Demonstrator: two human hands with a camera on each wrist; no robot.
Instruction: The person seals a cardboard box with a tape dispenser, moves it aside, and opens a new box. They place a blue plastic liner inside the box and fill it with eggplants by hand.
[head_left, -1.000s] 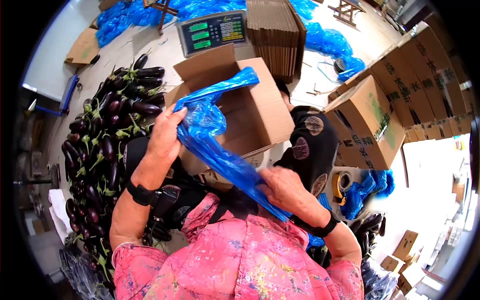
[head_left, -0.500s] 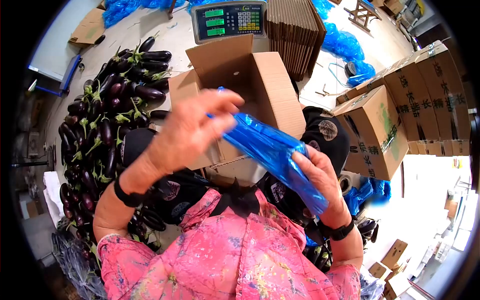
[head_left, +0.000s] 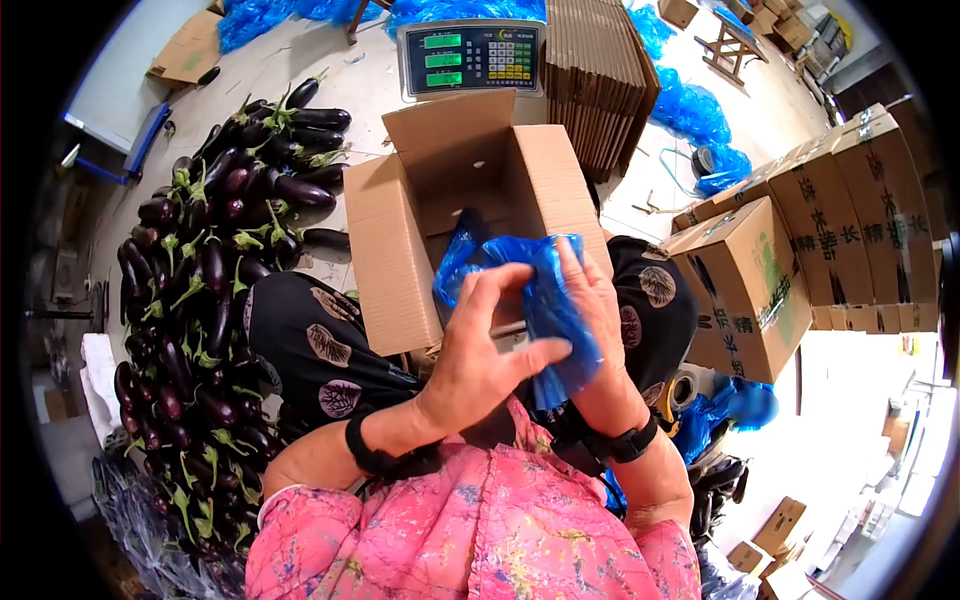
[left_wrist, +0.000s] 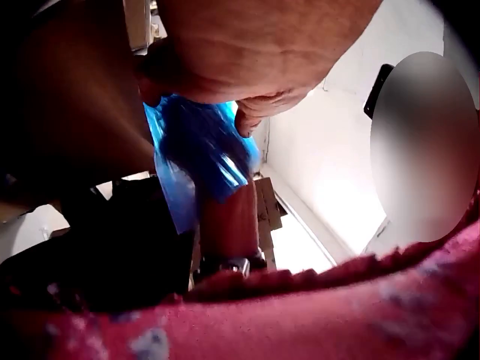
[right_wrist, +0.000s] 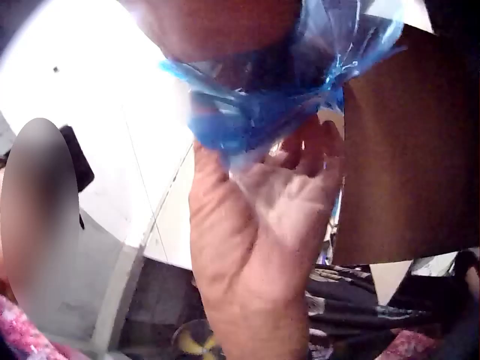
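Observation:
A blue plastic bag [head_left: 560,315] is bunched between the two hands above the near edge of an uncovered cardboard box [head_left: 385,250]. The right hand [head_left: 595,320] grips the bag from its right side. From the left, the left hand [head_left: 490,350] pinches it, thumb and fingertips on the plastic. Part of the bag trails into the box opening. In the left wrist view the left hand [left_wrist: 262,45] is over the blue bag [left_wrist: 202,150]. The right wrist view shows the bag [right_wrist: 247,112] gathered across the left hand's fingers [right_wrist: 300,157].
Many eggplants [head_left: 210,270] lie heaped on the left. A scale display [head_left: 472,58] and a stack of flat cardboard [head_left: 595,90] stand behind the box. Printed cartons [head_left: 750,285] are at the right, with a tape roll [head_left: 683,390] and blue plastic [head_left: 710,415] nearer the body.
The left hand has swung back from the left to the bag. The stretched bag is now bunched, and the right hand has moved up and inward, nearer the box.

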